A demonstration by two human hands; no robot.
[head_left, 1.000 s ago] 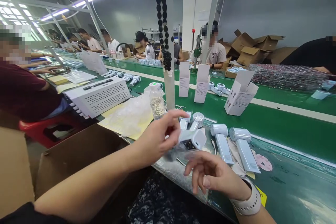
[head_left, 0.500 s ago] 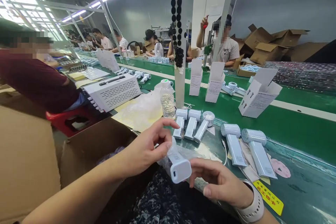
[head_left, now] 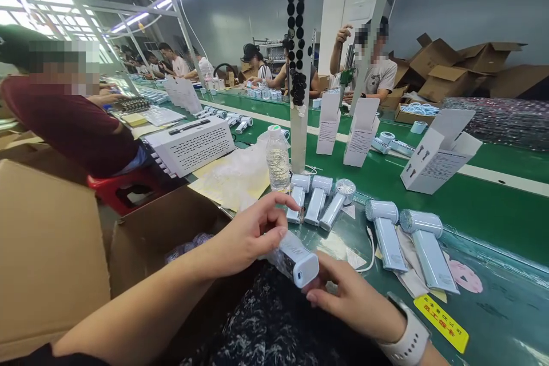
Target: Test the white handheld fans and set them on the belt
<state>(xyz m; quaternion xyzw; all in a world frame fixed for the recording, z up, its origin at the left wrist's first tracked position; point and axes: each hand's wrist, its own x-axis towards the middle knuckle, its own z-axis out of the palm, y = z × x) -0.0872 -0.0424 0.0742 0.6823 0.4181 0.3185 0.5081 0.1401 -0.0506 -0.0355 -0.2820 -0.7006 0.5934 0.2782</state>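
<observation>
A light-blue handheld fan (head_left: 299, 258) in a clear plastic sleeve is held above my lap, its flat base with a small port facing me. My left hand (head_left: 253, 234) pinches its far end between thumb and curled fingers; the fan's head is hidden there. My right hand (head_left: 343, 291), with a pale watch on the wrist, has its thumb and fingers closed round the base. Beyond my left hand three fans lie side by side on the bench, among them a fan with its grille up (head_left: 338, 203). To the right lie two wrapped fans, the nearer being a larger-looking wrapped fan (head_left: 429, 251).
An open cardboard box (head_left: 51, 257) stands at my left. Behind are a water bottle (head_left: 278, 160), a white slotted unit (head_left: 193, 146) and a post (head_left: 298, 148). White cartons (head_left: 437, 154) stand on the green belt (head_left: 484, 206). A co-worker (head_left: 64, 126) sits at left; others work across.
My right hand has closed from loosely spread fingers onto the fan's base. The fan has turned slightly and shifted up and right, as the whole view has shifted a little.
</observation>
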